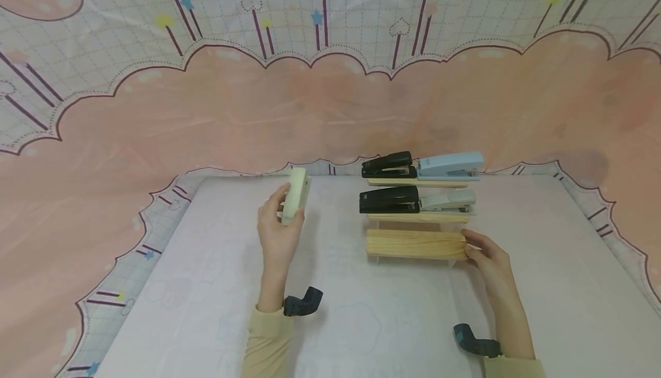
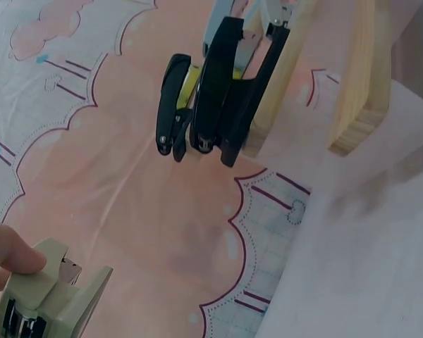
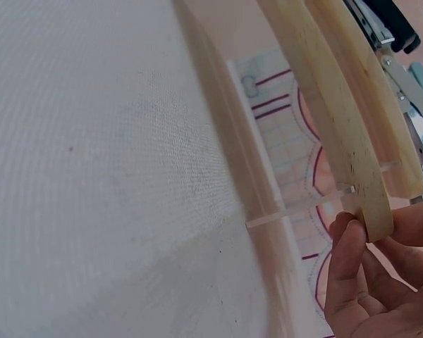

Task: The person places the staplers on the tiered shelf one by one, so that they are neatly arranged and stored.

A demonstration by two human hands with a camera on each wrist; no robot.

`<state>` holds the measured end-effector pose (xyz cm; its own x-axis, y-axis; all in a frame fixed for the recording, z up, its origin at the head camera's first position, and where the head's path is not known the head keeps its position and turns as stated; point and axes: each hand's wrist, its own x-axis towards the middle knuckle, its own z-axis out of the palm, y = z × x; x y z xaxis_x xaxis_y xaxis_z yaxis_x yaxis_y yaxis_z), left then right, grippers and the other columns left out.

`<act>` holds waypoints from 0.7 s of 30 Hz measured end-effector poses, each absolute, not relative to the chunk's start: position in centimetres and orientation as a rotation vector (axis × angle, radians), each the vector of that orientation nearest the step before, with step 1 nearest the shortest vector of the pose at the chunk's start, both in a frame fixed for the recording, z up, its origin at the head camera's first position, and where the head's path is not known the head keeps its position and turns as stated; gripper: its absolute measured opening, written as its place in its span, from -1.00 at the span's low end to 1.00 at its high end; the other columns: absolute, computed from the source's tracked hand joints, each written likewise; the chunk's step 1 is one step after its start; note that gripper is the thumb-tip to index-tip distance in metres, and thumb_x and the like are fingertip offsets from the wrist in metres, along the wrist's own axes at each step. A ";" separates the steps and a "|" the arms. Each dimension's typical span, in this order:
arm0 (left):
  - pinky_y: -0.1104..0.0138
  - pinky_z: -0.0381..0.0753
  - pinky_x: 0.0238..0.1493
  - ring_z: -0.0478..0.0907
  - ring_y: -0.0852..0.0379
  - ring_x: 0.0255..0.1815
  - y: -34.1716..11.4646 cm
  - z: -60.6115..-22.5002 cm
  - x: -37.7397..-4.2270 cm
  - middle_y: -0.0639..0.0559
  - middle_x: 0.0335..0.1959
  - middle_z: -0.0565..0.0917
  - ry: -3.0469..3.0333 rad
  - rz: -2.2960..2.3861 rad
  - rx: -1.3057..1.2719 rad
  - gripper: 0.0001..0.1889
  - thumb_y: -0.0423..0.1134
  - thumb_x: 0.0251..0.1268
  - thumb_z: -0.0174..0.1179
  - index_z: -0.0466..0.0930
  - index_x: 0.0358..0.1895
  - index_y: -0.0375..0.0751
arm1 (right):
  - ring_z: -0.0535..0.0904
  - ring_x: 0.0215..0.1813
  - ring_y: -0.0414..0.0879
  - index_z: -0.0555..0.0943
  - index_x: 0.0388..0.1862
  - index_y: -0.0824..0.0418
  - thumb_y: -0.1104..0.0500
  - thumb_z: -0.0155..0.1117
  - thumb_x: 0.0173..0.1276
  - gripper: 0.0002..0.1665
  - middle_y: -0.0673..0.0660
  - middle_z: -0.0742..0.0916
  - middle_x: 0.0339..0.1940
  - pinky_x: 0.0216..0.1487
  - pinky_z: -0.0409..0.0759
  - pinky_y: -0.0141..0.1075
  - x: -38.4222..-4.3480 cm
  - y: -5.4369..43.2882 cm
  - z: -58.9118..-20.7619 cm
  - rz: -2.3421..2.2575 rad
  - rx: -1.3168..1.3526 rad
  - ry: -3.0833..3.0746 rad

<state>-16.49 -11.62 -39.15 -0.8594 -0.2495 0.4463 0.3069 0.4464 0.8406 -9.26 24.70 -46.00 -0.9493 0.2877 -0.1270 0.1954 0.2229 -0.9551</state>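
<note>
My left hand (image 1: 277, 233) holds a pale green stapler (image 1: 296, 194) above the white table, left of a tiered wooden rack. In the left wrist view, a thumb lies on top of that stapler (image 2: 37, 290). With my right hand (image 1: 493, 264) I pinch the right end of the rack's front wooden shelf (image 1: 413, 244), which bears nothing. On the middle shelf sit a black stapler (image 1: 388, 201) and a whitish stapler (image 1: 449, 200). Another black stapler (image 1: 387, 163) and a light blue stapler (image 1: 450, 166) stand on the rear shelf.
Clear supports (image 3: 296, 208) hold up the rack's shelves. A white surface (image 1: 206, 286) covers the table. Behind and around it hangs or lies a peach patterned cloth (image 1: 289, 108). A black wrist camera (image 1: 304, 302) sits on the left wrist, another camera (image 1: 472, 342) on the right.
</note>
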 end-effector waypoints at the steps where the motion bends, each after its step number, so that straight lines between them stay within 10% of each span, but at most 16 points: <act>1: 0.24 0.39 -0.19 0.43 -0.04 -0.11 -11.5 -39.1 -16.4 -0.24 -0.01 0.63 -2.182 -1.415 -0.064 -0.44 -0.48 0.04 0.30 0.52 0.21 -0.19 | 0.48 -0.12 -0.54 0.33 0.37 0.35 0.23 -0.03 0.49 -0.49 -0.38 0.49 -0.09 -0.11 0.52 -0.61 -9.3 24.7 -46.0 1.848 -0.472 -2.401; 21: 0.31 0.39 -0.25 0.44 0.00 -0.10 -8.2 -38.4 -14.9 -0.14 -0.01 0.64 -2.224 -1.385 -0.261 -0.44 -0.46 0.04 0.31 0.52 0.21 -0.12 | 0.49 -0.10 -0.58 0.25 0.38 0.45 0.20 0.02 0.48 -0.42 -0.46 0.51 -0.13 -0.09 0.54 -0.59 -8.8 25.7 -45.8 1.933 -0.352 -2.423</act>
